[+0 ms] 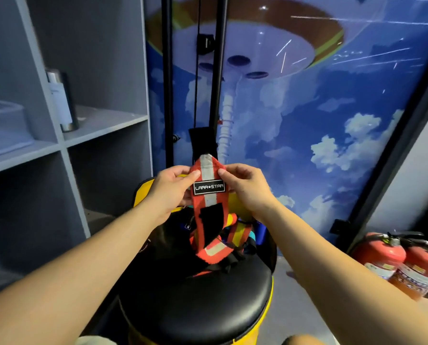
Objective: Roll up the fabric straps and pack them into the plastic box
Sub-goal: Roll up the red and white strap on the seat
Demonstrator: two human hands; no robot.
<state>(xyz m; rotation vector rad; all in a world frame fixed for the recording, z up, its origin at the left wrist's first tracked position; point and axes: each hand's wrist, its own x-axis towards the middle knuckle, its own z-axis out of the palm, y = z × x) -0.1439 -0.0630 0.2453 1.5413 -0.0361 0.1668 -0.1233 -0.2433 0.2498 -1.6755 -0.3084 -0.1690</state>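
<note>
- Two bare forearms reach forward from the bottom corners, and between them, below the held strap, sits a round black stool [198, 302] with a yellow base.
- Left hand [169, 192] pinches the left edge of the red strap [209, 195], thumb on the front face and the other fingers curled behind it.
- Right hand [245, 188] pinches the strap's right edge at the same height, thumb tip on the front and fingers curled behind.
- Between the two thumbs the strap stands upright, showing a grey-white stripe down its middle and a black label [209, 187] with white lettering just below the thumbs.
- Above the pinch, the strap's end is folded over into a rounded tip.
- Below the pinch, the strap carries a black patch [211, 217], then hangs down and loops back on itself over the far part of the stool.
- Beneath the hands and behind the hanging loop lies a jumble of other straps [237, 232] in red, yellow and black; how many is hard to tell.
- Left of the grip stands a grey shelf unit [66, 145], with a dark-and-white bottle [61, 100] on an upper shelf and a translucent plastic box [3, 125] further left on that level.
- Low on the right of the grip, two red fire extinguishers [402, 260] lie on the floor.
- Behind the grip rises a blue sky-and-cloud mural [320, 120].
</note>
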